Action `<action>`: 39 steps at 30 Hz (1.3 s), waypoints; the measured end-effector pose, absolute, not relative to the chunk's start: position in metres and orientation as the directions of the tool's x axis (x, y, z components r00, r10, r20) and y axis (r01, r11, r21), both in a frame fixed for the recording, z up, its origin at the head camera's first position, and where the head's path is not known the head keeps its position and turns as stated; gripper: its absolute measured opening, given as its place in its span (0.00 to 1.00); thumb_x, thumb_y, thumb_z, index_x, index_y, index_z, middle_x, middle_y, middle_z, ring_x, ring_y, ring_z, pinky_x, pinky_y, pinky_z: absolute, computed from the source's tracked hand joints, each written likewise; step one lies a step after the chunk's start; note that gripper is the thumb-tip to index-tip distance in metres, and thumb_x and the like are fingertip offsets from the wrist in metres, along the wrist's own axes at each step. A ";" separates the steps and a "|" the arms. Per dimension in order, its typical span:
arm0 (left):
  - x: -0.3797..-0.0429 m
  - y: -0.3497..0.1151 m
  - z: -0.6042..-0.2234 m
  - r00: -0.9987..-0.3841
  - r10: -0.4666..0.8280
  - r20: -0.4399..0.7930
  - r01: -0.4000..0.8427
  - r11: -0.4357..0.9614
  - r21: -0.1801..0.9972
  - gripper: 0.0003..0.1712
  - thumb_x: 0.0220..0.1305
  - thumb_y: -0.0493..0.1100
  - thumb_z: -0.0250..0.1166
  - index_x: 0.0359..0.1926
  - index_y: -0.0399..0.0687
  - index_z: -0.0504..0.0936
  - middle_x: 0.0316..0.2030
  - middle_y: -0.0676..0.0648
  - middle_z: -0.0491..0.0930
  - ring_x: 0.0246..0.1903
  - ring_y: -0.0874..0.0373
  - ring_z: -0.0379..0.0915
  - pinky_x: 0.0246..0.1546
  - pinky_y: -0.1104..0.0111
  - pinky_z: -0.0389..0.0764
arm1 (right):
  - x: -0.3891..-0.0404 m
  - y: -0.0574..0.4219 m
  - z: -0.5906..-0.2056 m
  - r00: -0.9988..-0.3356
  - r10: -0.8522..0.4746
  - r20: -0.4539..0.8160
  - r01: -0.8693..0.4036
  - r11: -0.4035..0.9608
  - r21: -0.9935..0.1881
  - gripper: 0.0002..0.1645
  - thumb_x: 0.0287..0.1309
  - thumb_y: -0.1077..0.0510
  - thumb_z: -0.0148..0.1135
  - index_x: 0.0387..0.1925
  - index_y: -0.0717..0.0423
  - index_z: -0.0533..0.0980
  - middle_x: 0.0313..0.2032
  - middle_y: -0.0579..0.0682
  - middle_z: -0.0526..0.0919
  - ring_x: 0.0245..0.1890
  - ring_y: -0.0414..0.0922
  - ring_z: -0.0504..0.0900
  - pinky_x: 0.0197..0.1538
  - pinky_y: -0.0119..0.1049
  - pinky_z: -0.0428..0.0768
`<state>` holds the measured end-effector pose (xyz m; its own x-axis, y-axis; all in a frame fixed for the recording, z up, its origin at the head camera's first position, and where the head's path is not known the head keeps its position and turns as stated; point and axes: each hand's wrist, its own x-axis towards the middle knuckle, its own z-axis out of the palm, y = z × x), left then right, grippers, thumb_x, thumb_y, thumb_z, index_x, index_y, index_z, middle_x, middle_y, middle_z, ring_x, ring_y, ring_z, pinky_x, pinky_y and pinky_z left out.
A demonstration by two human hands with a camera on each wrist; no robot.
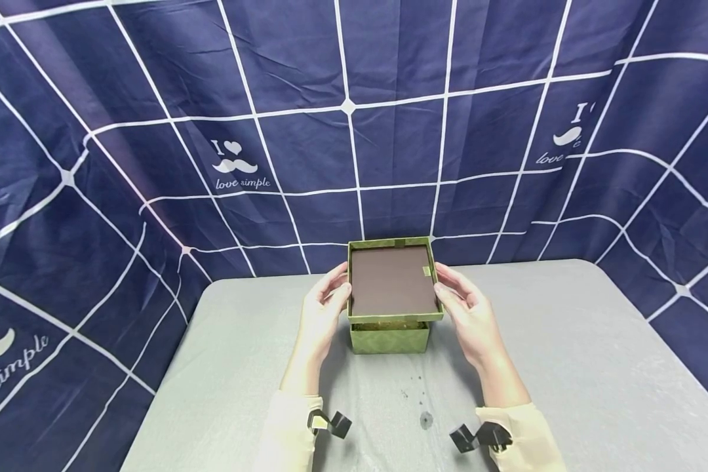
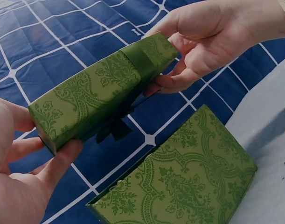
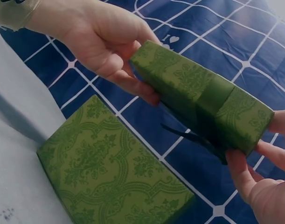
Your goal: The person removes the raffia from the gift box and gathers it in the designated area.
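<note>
On the left, the left hand [image 1: 324, 308] is seen at the left edge of the green lid [image 1: 394, 280], fingers curled round that edge and thumb on the outer wall; the lid is gripped there. In the left wrist view the same hand [image 2: 21, 186] is cut off by the frame's lower corner, so only thumb and fingertips can be made out against the patterned wall of the lid [image 2: 100, 93].

In the middle, the lid is held between both hands, lifted clear of the green box [image 1: 389, 337], which stands on the grey table [image 1: 566, 367] just below and in front of it. The lid is turned with its brown inside toward the head camera and is tilted. A green ribbon band [image 3: 212, 100] is wrapped across the lid's wall, and dark ribbon ends [image 2: 115, 128] hang beneath it; whether a bow is tied there cannot be told. The inside of the box is largely hidden by the lid above it.

On the right, the right hand [image 1: 469, 311] is closed on the lid's right edge, fingers underneath and thumb on the wall. In the right wrist view this hand [image 3: 263, 186] is cut off at the frame's corner, with only fingertips shown. Cream sleeves [image 1: 289, 426] and dark wrist clips [image 1: 478, 436] are seen at the bottom. A navy checked cloth [image 1: 153, 131] is hung behind the table.
</note>
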<state>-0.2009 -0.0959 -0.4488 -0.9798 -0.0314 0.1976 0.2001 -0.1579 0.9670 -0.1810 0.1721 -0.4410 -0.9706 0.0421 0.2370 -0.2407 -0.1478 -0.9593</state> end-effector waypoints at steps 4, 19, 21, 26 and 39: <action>-0.200 -0.098 -0.449 -0.978 -0.010 0.210 0.209 -0.166 0.964 0.27 0.77 0.34 0.65 0.74 0.39 0.79 0.55 0.37 0.86 0.48 0.61 0.83 0.50 0.70 0.84 | -0.180 0.173 -0.440 -0.976 0.035 0.213 -0.216 -0.160 -0.963 0.31 0.80 0.63 0.62 0.78 0.67 0.69 0.63 0.47 0.83 0.64 0.39 0.80 0.67 0.27 0.77; -0.200 -0.101 -0.444 -0.983 -0.042 0.181 0.185 -0.182 0.966 0.26 0.77 0.34 0.66 0.72 0.40 0.81 0.47 0.44 0.88 0.42 0.63 0.81 0.45 0.71 0.83 | -0.176 0.171 -0.431 -0.991 0.008 0.137 -0.137 -0.026 -0.990 0.31 0.81 0.58 0.63 0.79 0.58 0.71 0.61 0.54 0.83 0.58 0.36 0.83 0.61 0.27 0.81; -0.201 -0.103 -0.441 -0.982 -0.055 0.179 0.186 -0.188 0.964 0.25 0.77 0.34 0.66 0.71 0.40 0.82 0.45 0.47 0.88 0.40 0.63 0.80 0.42 0.72 0.82 | -0.176 0.168 -0.426 -0.992 -0.004 0.122 -0.122 -0.005 -0.992 0.32 0.81 0.57 0.62 0.80 0.58 0.70 0.64 0.59 0.81 0.58 0.35 0.83 0.60 0.28 0.81; -0.206 -0.109 -0.431 -0.981 -0.068 0.184 0.194 -0.185 0.963 0.24 0.77 0.35 0.65 0.70 0.39 0.83 0.41 0.50 0.87 0.38 0.64 0.79 0.39 0.72 0.79 | -0.177 0.161 -0.414 -0.994 -0.038 0.102 -0.103 0.039 -0.994 0.33 0.83 0.55 0.60 0.82 0.56 0.67 0.68 0.69 0.77 0.57 0.34 0.83 0.59 0.28 0.82; -0.206 -0.158 -0.437 -0.985 -0.034 0.169 0.172 -0.128 0.977 0.27 0.76 0.32 0.66 0.73 0.36 0.79 0.44 0.51 0.89 0.42 0.65 0.83 0.44 0.71 0.84 | -0.193 0.131 -0.414 -0.985 -0.131 0.115 -0.131 0.123 -0.984 0.32 0.80 0.58 0.64 0.79 0.53 0.69 0.66 0.68 0.80 0.58 0.50 0.85 0.57 0.31 0.80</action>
<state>-0.2063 -0.1576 -0.4366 -0.9850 -0.0344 0.1691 0.1721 -0.1280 0.9767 -0.1926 0.1312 -0.4136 -0.9846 -0.1313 0.1151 -0.1315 0.1234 -0.9836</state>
